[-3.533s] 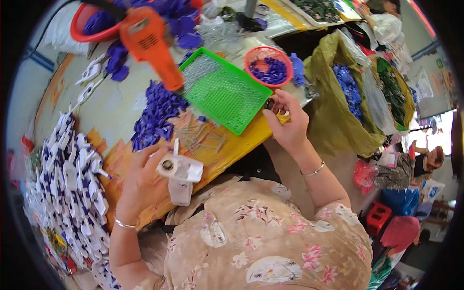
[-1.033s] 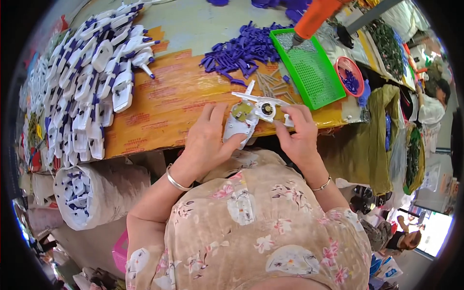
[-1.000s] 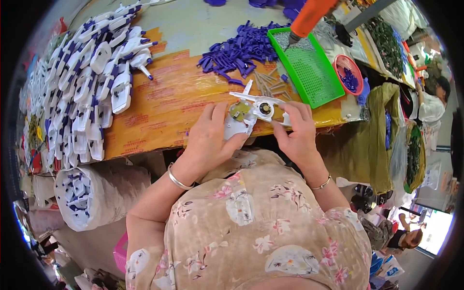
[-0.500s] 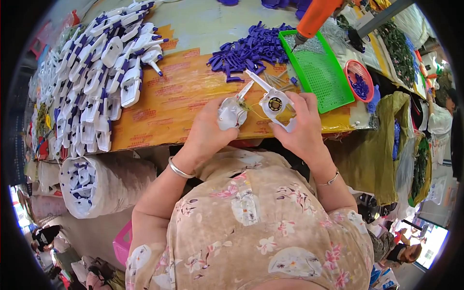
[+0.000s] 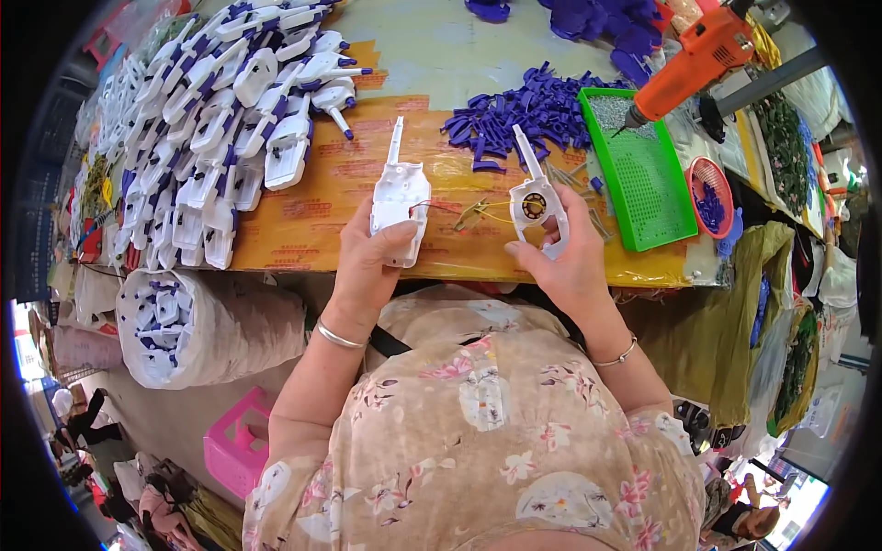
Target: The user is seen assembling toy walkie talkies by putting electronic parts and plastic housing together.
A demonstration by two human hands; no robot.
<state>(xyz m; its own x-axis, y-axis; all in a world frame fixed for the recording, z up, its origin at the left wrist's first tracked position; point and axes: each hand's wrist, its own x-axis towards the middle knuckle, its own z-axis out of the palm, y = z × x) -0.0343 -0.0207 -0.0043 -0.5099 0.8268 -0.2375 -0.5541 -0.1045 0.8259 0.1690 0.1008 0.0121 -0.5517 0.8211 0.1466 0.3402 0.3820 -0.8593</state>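
Observation:
My left hand is closed round a white plastic housing half with a narrow stem pointing away from me. In my right hand is the other white housing half, which carries a round dark-and-gold disc, perhaps a speaker, and has a wide cut-out near its lower end. Thin red and yellow wires run between the two halves. A small greenish part hangs on the wires over the table. Both halves are held apart above the table's near edge.
Many white-and-purple assembled pieces are heaped at the left. Purple plastic parts lie piled ahead, beside a green tray of small metal bits. An orange power screwdriver hangs over the tray. A red basket stands right of it.
The two halves have moved apart, stretching the wires between them. My left hand has turned its half upright, inner side up. The whole view has shifted a little.

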